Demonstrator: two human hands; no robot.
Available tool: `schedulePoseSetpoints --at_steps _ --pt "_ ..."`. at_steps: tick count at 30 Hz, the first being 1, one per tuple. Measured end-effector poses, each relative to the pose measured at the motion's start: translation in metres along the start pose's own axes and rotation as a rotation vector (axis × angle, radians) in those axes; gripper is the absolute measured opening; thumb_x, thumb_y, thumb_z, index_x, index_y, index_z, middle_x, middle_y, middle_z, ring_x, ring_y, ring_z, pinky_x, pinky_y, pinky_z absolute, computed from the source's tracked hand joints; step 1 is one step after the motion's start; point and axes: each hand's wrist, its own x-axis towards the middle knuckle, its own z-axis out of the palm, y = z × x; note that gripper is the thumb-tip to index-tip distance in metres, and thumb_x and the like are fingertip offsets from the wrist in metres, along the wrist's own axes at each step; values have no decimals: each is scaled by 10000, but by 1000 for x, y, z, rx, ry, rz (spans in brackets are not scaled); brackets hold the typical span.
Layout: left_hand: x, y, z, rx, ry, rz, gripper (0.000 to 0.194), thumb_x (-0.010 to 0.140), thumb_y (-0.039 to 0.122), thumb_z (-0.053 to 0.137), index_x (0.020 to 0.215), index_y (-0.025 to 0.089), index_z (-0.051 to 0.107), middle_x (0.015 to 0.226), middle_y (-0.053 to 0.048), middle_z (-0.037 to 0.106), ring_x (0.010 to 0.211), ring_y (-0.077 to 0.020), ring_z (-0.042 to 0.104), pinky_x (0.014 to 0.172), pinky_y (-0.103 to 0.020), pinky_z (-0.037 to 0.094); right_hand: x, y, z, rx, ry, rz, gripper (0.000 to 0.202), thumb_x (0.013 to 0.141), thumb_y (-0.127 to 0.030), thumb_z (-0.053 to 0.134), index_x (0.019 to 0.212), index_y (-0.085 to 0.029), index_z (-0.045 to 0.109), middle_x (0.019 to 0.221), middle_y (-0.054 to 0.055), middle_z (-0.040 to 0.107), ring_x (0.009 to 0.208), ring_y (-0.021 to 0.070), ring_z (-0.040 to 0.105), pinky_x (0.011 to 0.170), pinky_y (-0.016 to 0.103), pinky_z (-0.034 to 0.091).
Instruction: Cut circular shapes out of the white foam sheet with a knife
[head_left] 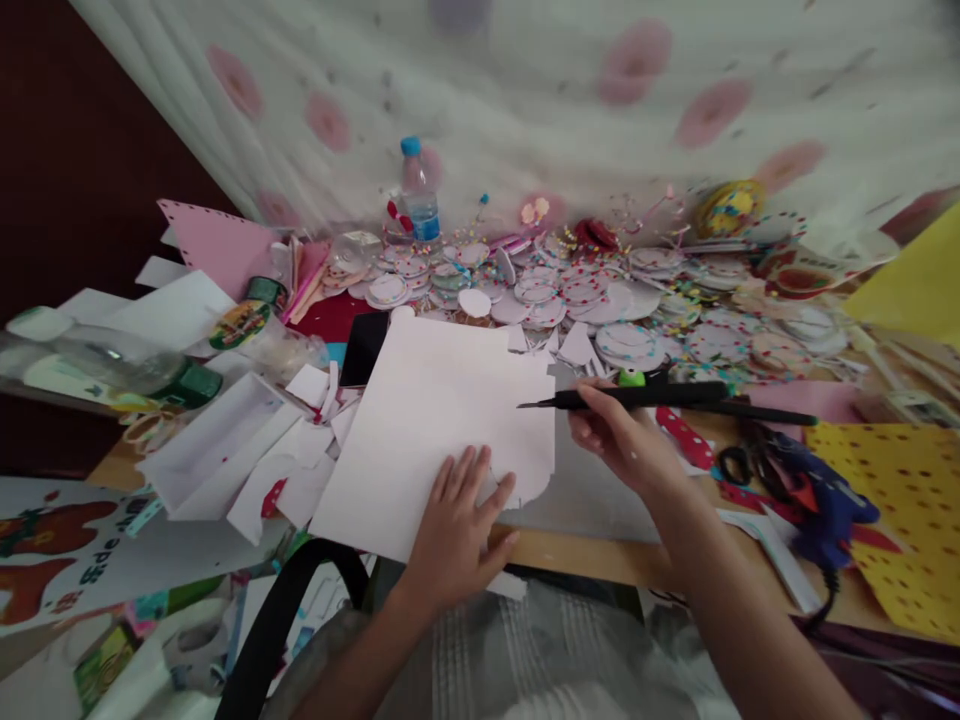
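A large white sheet of card (442,390) lies on the table in front of me, its right edge cut unevenly with notches and a rounded corner. My left hand (461,530) rests flat on its lower part with fingers spread, holding nothing. My right hand (615,430) is closed around a black craft knife (637,397), whose thin pointed blade reaches left over the sheet's right side. Whether the tip touches the sheet, I cannot tell. A second dark, thin rod (772,411) sticks out to the right behind the hand. Under the sheet's right side is a grey mat (585,490).
Many decorated round paper discs (562,290) are heaped along the back, near a water bottle (421,195). At left are a phone (364,349), an open white box (217,440), paper scraps and a plastic bottle (112,355). A blue glue gun (825,500) lies right, beside yellow dotted sheets (900,510).
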Motion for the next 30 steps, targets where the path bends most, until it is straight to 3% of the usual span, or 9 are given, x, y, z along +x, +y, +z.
schedulePoseSetpoints --at_steps 4,9,15,21,25,30 --pt "1 0 -2 -52 1 -55 607 881 312 569 1462 255 400 1626 -133 86 1484 -360 104 1147 -567 237 22 17 14 -36 -48 49 382 658 -384 786 928 -151 650 521 -87 386 457 54 315 413 194 203" --pt "3 -1 -2 -119 0 -78 617 860 286 596 1450 268 419 1627 -109 -98 1479 -396 81 1131 -573 264 25 43 11 -233 49 -9 319 813 -469 639 831 -151 666 474 -75 367 425 69 295 393 216 206" --pt "5 -5 -2 -140 -13 -70 620 851 247 585 1448 261 420 1627 -100 -101 1481 -395 67 1131 -585 253 22 48 12 -551 19 -143 304 842 -454 607 770 -160 634 599 -11 560 481 85 419 400 204 317" --pt "5 -4 -1 -146 -5 -68 643 825 221 596 1444 259 426 1628 -94 -98 1480 -397 75 1133 -584 254 23 48 16 -572 -68 -181 268 864 -428 585 780 -176 617 666 18 640 565 130 563 489 234 457" --pt "5 -5 -1 -144 -12 -72 645 829 221 589 1449 259 416 1628 -96 -103 1482 -392 67 1134 -585 251 23 50 16 -576 -118 -202 238 886 -415 574 833 -183 591 713 29 652 612 143 597 543 254 496" --pt "5 -5 -1 -144 -17 -71 677 813 219 607 1457 265 404 1628 -88 -104 1482 -393 64 1133 -583 252 23 55 14 -687 -89 -346 215 916 -416 542 938 -203 534 778 19 593 679 149 582 621 284 509"
